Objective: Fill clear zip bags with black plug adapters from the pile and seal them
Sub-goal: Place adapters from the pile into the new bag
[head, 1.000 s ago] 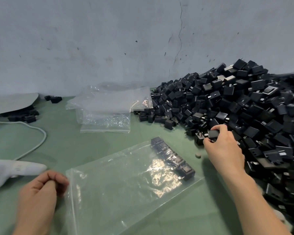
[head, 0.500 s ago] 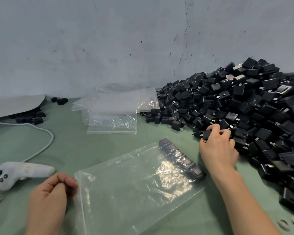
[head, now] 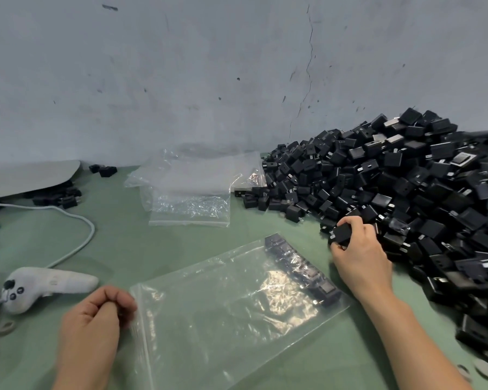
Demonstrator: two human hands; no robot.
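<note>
A clear zip bag [head: 223, 311] lies flat on the green table in front of me, its zip edge to the left. A row of black plug adapters [head: 302, 270] sits inside along the bag's far right end. My left hand [head: 96, 325] pinches the zip edge with curled fingers. A big pile of black adapters [head: 406, 192] covers the right side, up against the wall. At the pile's near left edge my right hand [head: 358, 249] grips one black adapter [head: 341, 233], its metal prongs pointing left.
A stack of empty clear bags [head: 192, 187] lies behind the open bag. A white handheld controller [head: 40, 285] and a white cable [head: 76, 220] are at the left. A few loose adapters [head: 103, 170] and a grey board [head: 26, 175] sit at the far left by the wall.
My right hand has drawn back a little from the pile toward me, turning the gripped adapter. The left hand keeps its pinch on the bag edge.
</note>
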